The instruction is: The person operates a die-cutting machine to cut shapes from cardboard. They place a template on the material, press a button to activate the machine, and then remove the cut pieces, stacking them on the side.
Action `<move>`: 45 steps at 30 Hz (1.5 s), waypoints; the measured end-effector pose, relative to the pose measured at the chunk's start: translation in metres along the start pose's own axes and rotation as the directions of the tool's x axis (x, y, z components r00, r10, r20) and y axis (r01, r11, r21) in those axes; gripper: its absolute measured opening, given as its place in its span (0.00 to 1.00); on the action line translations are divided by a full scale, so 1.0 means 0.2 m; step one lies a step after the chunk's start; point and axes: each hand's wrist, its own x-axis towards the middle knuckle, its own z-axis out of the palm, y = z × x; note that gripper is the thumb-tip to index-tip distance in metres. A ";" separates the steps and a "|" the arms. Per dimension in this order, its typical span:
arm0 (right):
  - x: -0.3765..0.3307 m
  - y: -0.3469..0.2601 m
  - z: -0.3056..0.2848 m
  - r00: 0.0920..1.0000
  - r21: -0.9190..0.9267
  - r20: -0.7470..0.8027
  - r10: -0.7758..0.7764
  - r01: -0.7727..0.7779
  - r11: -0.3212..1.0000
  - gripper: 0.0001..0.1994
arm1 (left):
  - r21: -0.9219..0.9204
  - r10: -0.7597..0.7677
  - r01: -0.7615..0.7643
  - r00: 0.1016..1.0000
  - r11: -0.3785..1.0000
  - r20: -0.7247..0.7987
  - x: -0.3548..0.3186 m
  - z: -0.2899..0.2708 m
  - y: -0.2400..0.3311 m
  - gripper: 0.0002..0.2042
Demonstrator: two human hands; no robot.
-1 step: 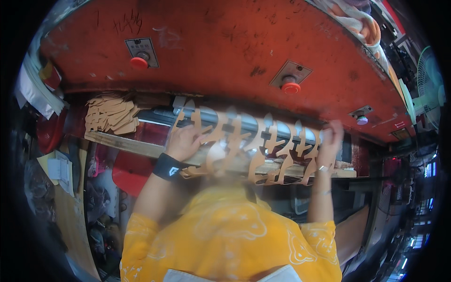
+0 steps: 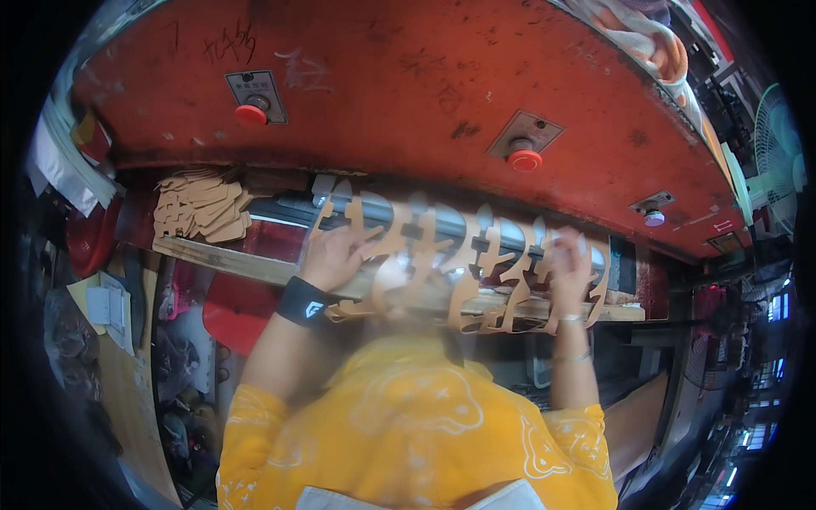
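A tan sheet (image 2: 463,302) full of punched-out openings, thin strips left between them, stretches across the middle over a wooden ledge and a grey bar. My left hand (image 2: 334,257), with a black wristband, is closed on the sheet's left end, fingers curled in. Over the right part of the same sheet is my right hand (image 2: 568,268), a bracelet at its wrist. Motion smears its fingers, so their grip on the strips does not show clearly. At the left end of the ledge lies a pile of tan cut pieces (image 2: 200,208), apart from both hands.
A red machine panel (image 2: 374,93) with a left red button (image 2: 252,114) and a right red button (image 2: 524,160) rises beyond the sheet. Along the near side runs the wooden ledge (image 2: 225,257). A red stool seat (image 2: 234,314) is below left; a green fan (image 2: 778,153) stands far right.
My right hand has shifted left along the sheet, uncovering the strips at its right end. My left hand and the pile stay in place.
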 end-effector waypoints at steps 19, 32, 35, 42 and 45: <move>-0.29 -0.37 0.17 0.734 -0.424 0.680 -0.003 0.396 0.815 0.15 | 0.101 0.006 -0.016 0.995 0.995 0.096 -0.07 -0.03 0.09 0.16; 0.32 -0.61 1.01 0.869 -0.247 0.495 -0.022 0.165 0.955 0.42 | -0.567 -0.128 0.150 0.989 0.810 0.078 0.15 -0.26 0.01 0.12; 0.29 -0.60 1.20 0.919 -0.293 0.387 -0.078 0.203 0.934 0.41 | -0.576 -0.132 -0.004 0.972 0.818 -0.195 0.38 -0.17 -0.07 0.27; 0.44 -0.53 0.90 0.904 0.063 0.423 0.052 -0.087 0.994 0.28 | -0.130 0.079 -0.079 0.997 0.988 -0.009 0.44 -0.05 -0.13 0.43; 0.50 -0.43 0.75 0.911 0.307 0.389 0.138 -0.269 0.913 0.26 | -0.077 0.072 -0.070 0.997 0.995 0.024 0.43 -0.06 -0.13 0.41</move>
